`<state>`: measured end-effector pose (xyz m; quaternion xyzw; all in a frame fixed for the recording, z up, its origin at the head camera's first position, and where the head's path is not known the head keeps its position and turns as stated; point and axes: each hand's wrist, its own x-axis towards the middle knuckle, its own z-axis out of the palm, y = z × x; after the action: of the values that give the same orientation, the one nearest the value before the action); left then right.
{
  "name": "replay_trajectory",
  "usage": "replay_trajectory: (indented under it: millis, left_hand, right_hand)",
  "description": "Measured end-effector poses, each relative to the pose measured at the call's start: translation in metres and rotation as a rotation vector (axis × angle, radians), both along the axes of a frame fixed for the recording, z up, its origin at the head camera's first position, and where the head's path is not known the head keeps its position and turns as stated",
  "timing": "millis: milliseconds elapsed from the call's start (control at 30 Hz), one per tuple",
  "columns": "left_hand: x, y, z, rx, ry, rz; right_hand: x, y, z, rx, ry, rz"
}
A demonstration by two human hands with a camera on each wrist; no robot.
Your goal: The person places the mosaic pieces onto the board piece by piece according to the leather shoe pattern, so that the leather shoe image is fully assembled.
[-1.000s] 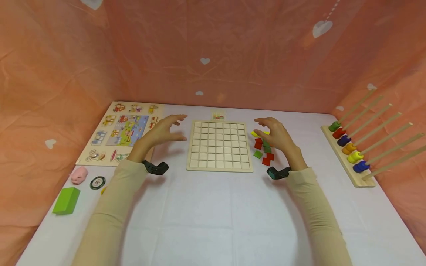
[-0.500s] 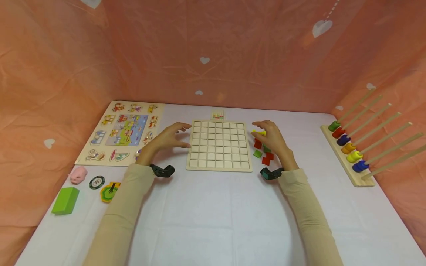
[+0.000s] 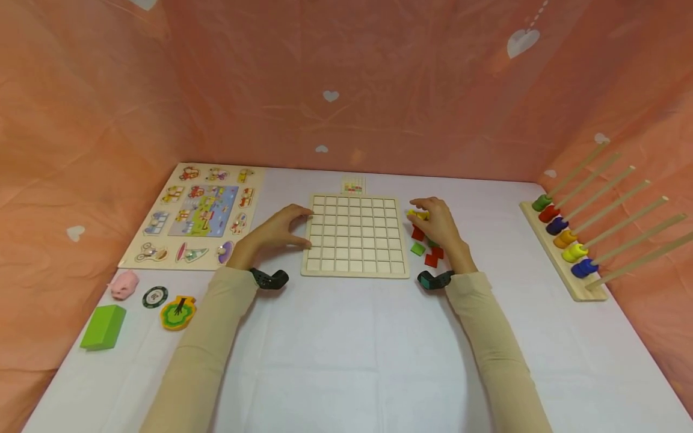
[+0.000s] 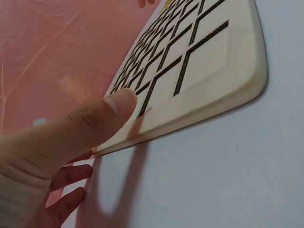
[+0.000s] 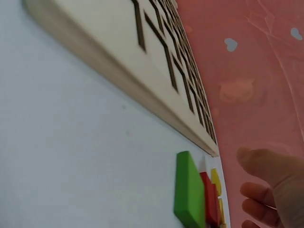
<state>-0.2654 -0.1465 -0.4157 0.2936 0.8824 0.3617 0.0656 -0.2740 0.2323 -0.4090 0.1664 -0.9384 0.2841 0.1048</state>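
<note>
A wooden grid board (image 3: 354, 234) lies flat between my two hands. At its left edge is my left hand (image 3: 271, 231), thumb and fingers spread apart with nothing between them. In the left wrist view the thumb (image 4: 107, 111) overlaps the board's rim; whether it touches, I cannot tell. My right hand (image 3: 441, 227) is over small square tiles to the right of the board, its fingers bent loosely and holding nothing visible. Among those tiles are a green tile (image 3: 417, 248), a red tile (image 3: 431, 260) and yellow tiles (image 3: 419, 214); the hand hides some of them.
A small pattern card (image 3: 354, 185) lies behind the board. On the left are a picture puzzle board (image 3: 157, 243), pink pig (image 3: 124, 285), poker chip (image 3: 155, 297), tree piece (image 3: 178, 313) and green block (image 3: 103, 328). A peg stand (image 3: 563, 258) with colored beads stands at right.
Both hands have moved inward and lower: the left hand to the board's left edge, the right hand slightly left over the tiles. The tree piece has come into full view.
</note>
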Motion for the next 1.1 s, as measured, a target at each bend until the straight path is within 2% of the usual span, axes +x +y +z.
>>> replay_trajectory:
  millis: [367, 667, 900, 1100]
  left_hand:
    - [-0.0010, 0.0022, 0.0032, -0.086, 0.020, -0.013]
    - [-0.0029, 0.0002, 0.0038, -0.138, 0.070, -0.047]
    - [-0.0015, 0.0017, 0.0054, -0.162, 0.065, -0.055]
    - [-0.0019, 0.0028, 0.0050, -0.197, 0.075, -0.072]
  right_hand:
    - [-0.0017, -0.0029, -0.0049, 0.037, -0.029, -0.071]
    - [-0.0033, -0.0031, -0.0074, 0.074, -0.063, -0.095]
    - [-0.0043, -0.0037, -0.0092, 0.077, -0.037, -0.100]
    - [-0.0055, -0.0050, -0.0101, 0.124, -0.024, -0.130]
